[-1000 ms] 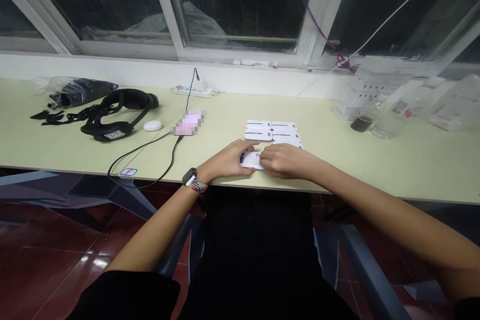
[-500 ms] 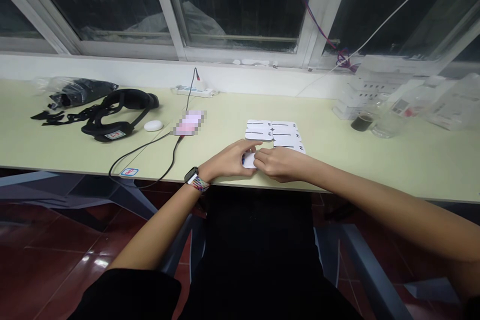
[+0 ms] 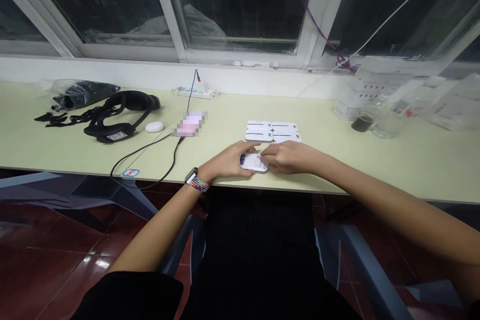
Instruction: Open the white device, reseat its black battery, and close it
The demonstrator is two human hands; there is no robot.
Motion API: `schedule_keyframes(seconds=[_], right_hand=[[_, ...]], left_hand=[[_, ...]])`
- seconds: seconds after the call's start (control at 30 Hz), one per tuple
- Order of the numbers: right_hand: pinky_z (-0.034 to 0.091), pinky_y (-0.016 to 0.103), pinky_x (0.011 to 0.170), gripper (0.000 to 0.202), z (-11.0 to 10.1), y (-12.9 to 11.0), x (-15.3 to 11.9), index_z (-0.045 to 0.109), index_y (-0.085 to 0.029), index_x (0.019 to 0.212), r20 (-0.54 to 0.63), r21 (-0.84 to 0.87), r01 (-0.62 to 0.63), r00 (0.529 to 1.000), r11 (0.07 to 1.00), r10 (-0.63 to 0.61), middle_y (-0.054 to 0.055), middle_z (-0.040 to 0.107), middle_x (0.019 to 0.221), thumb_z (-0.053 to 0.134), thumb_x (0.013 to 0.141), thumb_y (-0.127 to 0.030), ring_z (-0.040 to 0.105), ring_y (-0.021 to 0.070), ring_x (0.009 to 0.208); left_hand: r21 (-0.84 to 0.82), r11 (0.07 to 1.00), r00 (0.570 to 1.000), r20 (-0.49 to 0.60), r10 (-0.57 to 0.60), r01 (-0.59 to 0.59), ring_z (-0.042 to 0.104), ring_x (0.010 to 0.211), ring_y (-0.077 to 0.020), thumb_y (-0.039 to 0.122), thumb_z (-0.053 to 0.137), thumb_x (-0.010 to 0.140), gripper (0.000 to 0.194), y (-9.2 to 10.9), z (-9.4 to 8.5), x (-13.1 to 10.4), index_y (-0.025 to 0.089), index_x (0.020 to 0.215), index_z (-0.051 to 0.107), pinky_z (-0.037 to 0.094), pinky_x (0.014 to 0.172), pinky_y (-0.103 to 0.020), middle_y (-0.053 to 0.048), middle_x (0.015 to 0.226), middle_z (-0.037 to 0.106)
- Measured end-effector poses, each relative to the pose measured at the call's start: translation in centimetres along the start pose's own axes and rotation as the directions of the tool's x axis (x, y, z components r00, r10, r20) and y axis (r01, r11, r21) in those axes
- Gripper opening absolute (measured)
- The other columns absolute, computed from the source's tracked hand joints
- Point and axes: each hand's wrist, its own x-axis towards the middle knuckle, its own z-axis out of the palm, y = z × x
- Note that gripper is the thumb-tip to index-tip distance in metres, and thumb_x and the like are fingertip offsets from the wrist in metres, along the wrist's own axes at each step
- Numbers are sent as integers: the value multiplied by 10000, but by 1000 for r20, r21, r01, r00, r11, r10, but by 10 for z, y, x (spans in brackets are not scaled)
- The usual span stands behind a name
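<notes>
On the near side of the table my left hand (image 3: 233, 159) curls around a stack of white cards (image 3: 255, 162) with rounded corners. Its thumb and fingers press the long sides. The top face carries a blue patch at the left end and small print. At the right end of the stack sits my right hand (image 3: 287, 157), fingers bent together against the top card; whether they pinch it is partly hidden. Just beyond lie several white cards (image 3: 258, 130) side by side, marked with black lines and letters.
To the left are a phone (image 3: 189, 124) on a black cable, a white oval case (image 3: 154, 127), a black headset (image 3: 112, 120) and a plastic bag (image 3: 86, 91). A power strip (image 3: 195, 92) lies by the wall. White boxes (image 3: 360, 92) and a dark-filled cup (image 3: 362, 122) stand at the right.
My right hand has shifted slightly right and away from me, baring more of the stack's printed top. It now covers the spot where a third right-hand card showed. My left hand stays put.
</notes>
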Motion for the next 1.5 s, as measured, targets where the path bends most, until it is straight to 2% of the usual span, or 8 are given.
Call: schedule_keyframes(seconds=[0.3,0.5,0.77,1.0,1.23,1.37,1.43,1.5], right_hand=[[509,360,757,173,2,3,4,745,-158,1056,16,-34,91,996,995,-91,115,781,1071,612,991,-67,704,237,939],[525,363,785,256,5,3,8,705,-143,1046,56,-203,189,982,961,-182,103,756,1008,484,1053,-13,686,218,873],[522,359,781,318,14,6,10,663,-151,1023,-55,-316,232,963,920,-262,95,720,956,388,1095,-6,658,207,829],[401,335,683,250,18,13,19,669,-158,1082,-230,-163,-8,973,987,-30,112,720,971,453,1029,-46,587,214,801],[402,327,668,250,11,15,-2,683,-188,1005,-322,174,-176,920,969,225,113,707,998,446,1082,-208,593,214,815],[487,357,708,218,-1,31,-33,658,-201,873,-289,563,-372,748,738,597,74,671,842,543,1042,-277,621,217,762],[514,366,706,126,-6,37,-49,706,-197,961,-101,744,-464,632,480,768,34,643,731,611,998,-272,629,212,698],[526,367,694,240,-7,41,-61,733,-172,1174,108,830,-507,555,232,825,8,631,675,659,953,-231,625,205,655]], left_hand=[[-21,1000,1000,23,-4,4,693,1255,-329,259,831,765,896,3,-2,1,268,1614,544,546,1117,-507,-97,1360,731],[-39,999,999,32,-11,12,681,1275,-334,261,836,760,908,4,-2,2,258,1619,540,526,1142,-512,-102,1361,729],[-20,1000,999,34,-19,19,667,1311,-353,288,832,773,906,7,-3,3,236,1627,531,526,1142,-515,-130,1466,695],[-55,999,1000,6,0,1,690,1255,-362,316,833,796,722,11,-2,5,252,1487,632,546,1088,-505,-105,1407,724],[-149,982,993,-6,-119,116,713,1255,-351,425,918,801,1089,11,0,2,272,1713,343,540,1098,-491,-116,1328,744],[-200,968,987,-5,-158,154,719,1246,-339,433,941,798,1196,12,2,1,271,1753,239,552,1093,-489,-130,1321,745],[-202,966,986,-4,-164,160,724,1220,-328,439,944,800,1202,10,3,2,273,1756,233,557,1088,-487,-123,1295,744],[-177,971,987,-10,-162,158,716,1214,-327,458,940,811,1176,8,5,3,269,1750,259,555,1085,-492,-123,1289,734]])
